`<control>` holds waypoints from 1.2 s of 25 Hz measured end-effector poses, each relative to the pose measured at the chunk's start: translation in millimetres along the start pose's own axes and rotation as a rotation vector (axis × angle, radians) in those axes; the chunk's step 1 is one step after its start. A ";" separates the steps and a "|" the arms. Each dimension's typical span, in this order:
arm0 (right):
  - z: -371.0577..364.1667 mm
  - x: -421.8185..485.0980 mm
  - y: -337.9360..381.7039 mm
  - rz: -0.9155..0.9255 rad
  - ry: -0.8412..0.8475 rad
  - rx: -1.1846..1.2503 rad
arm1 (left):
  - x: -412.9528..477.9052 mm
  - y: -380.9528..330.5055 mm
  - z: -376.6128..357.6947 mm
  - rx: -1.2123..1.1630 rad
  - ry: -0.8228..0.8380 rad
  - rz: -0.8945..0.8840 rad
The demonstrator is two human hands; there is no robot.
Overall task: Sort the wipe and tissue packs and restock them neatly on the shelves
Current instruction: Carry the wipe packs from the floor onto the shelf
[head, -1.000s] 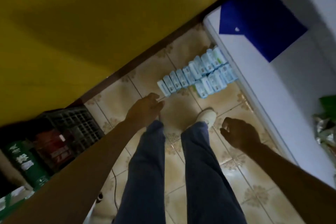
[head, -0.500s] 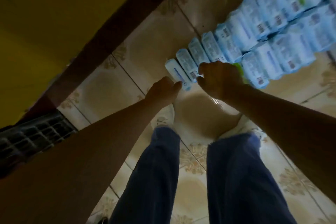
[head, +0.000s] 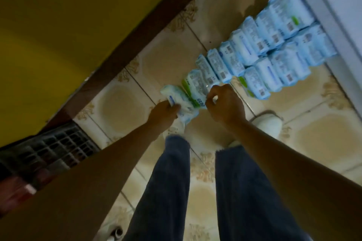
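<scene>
Several pale blue wipe packs (head: pixel 260 45) stand in two rows on the tiled floor (head: pixel 172 55), running from near my feet to the white cabinet at the upper right. My left hand (head: pixel 163 112) grips the nearest pack (head: pixel 174 96), a whitish one tilted out of the row. My right hand (head: pixel 225 105) has its fingers curled on the second pack (head: pixel 195 86), which has a green edge. Both packs sit at the near end of the far row.
A yellow wall (head: pixel 78 25) with a dark brown skirting (head: pixel 148 25) runs along the left. A black plastic crate (head: pixel 49 152) stands at the lower left. A white cabinet base (head: pixel 333 6) borders the packs at the right. My legs and white shoe (head: pixel 268 123) are below.
I have bent closer to the floor. Both hands reached the near end of the row, and the nearest two packs are now tilted and gripped.
</scene>
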State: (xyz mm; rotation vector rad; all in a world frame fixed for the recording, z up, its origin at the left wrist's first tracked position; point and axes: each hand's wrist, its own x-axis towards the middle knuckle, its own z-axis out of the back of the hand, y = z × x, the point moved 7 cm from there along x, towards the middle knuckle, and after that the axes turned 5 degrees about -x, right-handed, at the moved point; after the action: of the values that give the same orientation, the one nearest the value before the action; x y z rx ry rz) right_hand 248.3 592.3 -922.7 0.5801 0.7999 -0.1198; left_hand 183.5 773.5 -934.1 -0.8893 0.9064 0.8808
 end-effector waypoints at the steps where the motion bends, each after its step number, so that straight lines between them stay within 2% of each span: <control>1: 19.2 -26.1 0.1 -0.018 -0.019 0.064 | -29.8 -10.7 9.5 -0.012 0.009 -0.001; 4: 88.1 -109.4 6.0 -0.060 -0.077 0.238 | -128.7 -63.8 31.4 0.130 0.010 -0.122; 7: 150.9 -193.1 24.3 -0.116 -0.105 0.412 | -234.5 -122.3 29.8 0.145 0.108 -0.234; 11: 226.8 -301.6 35.6 -0.227 -0.281 0.753 | -364.1 -189.3 18.3 -0.071 0.257 -0.333; 15: 290.5 -402.2 33.9 -0.261 -0.504 1.058 | -449.9 -225.7 13.7 -0.181 0.320 -0.547; 17: 313.1 -442.9 35.9 -0.248 -0.623 1.156 | -485.7 -238.3 -4.4 -0.223 0.500 -0.531; 20: 340.0 -498.1 38.7 -0.233 -0.824 1.352 | -541.3 -252.1 -40.6 -0.336 0.842 -0.381; 22: 351.5 -537.9 37.1 -0.160 -0.952 1.541 | -587.7 -264.1 -60.8 -0.323 0.991 -0.406; 25: 373.3 -586.5 31.1 0.043 -1.042 1.789 | -649.0 -287.7 -89.0 -0.276 1.084 -0.520; 28: 405.2 -642.2 21.3 0.275 -1.149 1.806 | -713.6 -302.1 -121.1 -0.292 1.162 -0.621; 30: 427.6 -674.4 7.1 0.385 -1.165 1.837 | -757.2 -310.8 -142.0 -0.292 1.204 -0.686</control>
State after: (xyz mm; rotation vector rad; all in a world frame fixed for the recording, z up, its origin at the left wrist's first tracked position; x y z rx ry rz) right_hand 53.7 294.4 -207.7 2.0714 -0.8368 -0.7796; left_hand 161.4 351.1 -219.1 -1.9073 1.3396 -0.2303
